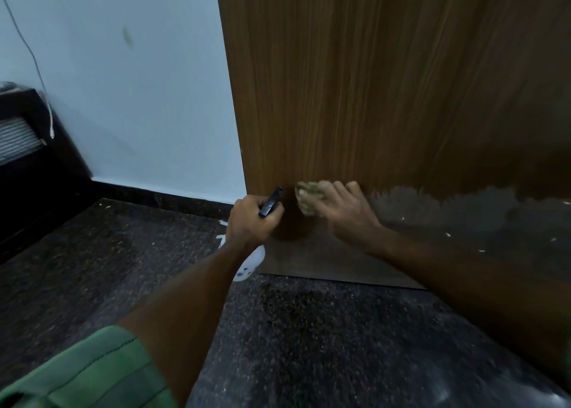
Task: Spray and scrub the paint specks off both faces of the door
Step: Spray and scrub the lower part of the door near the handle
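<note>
A pale blue wall [129, 98] meets the dark speckled floor [309, 330] at left, where dark furniture [34, 166] stands under a hanging white cable [46, 104]. The wooden door [386, 83] stands upright, its grain vertical, its foot greyed. The left hand [251, 222] grips a spray bottle [250, 264], black nozzle aimed at the door. The right hand [343, 210] presses a green scrub pad [307, 197] against the door's lower face.

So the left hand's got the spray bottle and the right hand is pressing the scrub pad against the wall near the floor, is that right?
Not quite. In the head view the right hand presses the scrub pad against the wooden door, not the wall. The rest holds: the left hand grips the spray bottle, low near the floor.
</note>
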The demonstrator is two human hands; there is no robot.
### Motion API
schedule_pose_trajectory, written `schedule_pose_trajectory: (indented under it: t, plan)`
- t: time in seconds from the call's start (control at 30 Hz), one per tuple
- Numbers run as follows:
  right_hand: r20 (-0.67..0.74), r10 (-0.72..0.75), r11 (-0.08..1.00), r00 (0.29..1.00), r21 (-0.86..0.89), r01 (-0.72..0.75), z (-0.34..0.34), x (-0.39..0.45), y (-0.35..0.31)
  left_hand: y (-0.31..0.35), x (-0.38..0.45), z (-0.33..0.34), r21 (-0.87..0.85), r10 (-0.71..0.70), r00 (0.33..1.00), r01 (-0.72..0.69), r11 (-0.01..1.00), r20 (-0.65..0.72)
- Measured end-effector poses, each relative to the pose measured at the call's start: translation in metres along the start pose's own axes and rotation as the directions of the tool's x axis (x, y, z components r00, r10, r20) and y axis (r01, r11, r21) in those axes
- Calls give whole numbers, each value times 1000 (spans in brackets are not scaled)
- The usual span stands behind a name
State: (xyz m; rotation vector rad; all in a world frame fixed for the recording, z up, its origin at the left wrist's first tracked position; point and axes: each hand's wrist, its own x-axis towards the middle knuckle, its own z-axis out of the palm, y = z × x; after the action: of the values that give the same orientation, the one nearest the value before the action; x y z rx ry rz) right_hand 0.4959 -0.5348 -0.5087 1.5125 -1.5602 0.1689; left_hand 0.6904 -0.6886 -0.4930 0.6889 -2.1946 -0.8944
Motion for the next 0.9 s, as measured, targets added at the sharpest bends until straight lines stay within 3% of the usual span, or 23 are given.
schedule_pose_trajectory:
  t: [0.07, 0.13, 0.2, 0.27, 0.33, 0.37, 0.43, 0.5, 0.57, 0.63, 0.7, 0.77, 0.8, 0.83, 0.9]
  plan:
    - [137, -276, 958, 951, -39, 284, 15, -23, -3, 0, 0, 1, -1, -3, 1000, 3, 1000, 14]
    - [274, -421, 892, 865, -50, 450, 19, -34, -5, 3, -1, 2, -3, 4, 999, -4, 1000, 41]
    - [295, -383, 911, 875, -39, 411, 9, -22, -4, 7, -3, 3, 7, 14, 999, -15, 1000, 47]
    - [130, -131, 990, 983, -29, 136, -8, -1, 0, 12, -3, 4, 21, 43, 996, -45, 999, 72]
    - [-9, 170, 985, 985, 16, -170, -17, 11, 11, 19, -2, 8, 33, 74, 992, -78, 996, 102]
    - [-18, 195, 981, 981, 21, -195, -18, 9, 16, 22, -2, 10, 41, 92, 989, -98, 994, 120]
    - [80, -6, 1000, 997, -9, 7, -7, -11, 16, 27, -2, 14, 61, 129, 980, -140, 988, 151]
    - [196, -282, 955, 939, -34, 294, 11, -43, 11, 31, -2, 19, 71, 151, 971, -167, 983, 186]
    - [320, -384, 909, 866, -35, 416, 13, -57, 10, 37, -2, 23, 73, 162, 969, -178, 981, 188]
    - [297, -323, 935, 899, -43, 351, 2, -47, 12, 43, 0, 28, 68, 171, 970, -185, 980, 170]
    - [120, -20, 1000, 993, 17, 18, -14, -26, 19, 48, 2, 32, 51, 179, 970, -190, 980, 165]
    - [6, 257, 965, 966, 60, -257, -26, -16, 30, 53, 2, 37, 27, 185, 970, -192, 981, 160]
    - [5, 262, 964, 965, 52, -262, -26, -21, 34, 55, 2, 40, 18, 190, 968, -195, 981, 163]
    - [30, 175, 984, 984, 34, -175, -22, -32, 36, 57, 2, 43, 9, 190, 966, -194, 981, 174]
    - [153, -138, 990, 979, 23, 136, -7, -62, 36, 58, 2, 50, 6, 187, 963, -192, 981, 195]
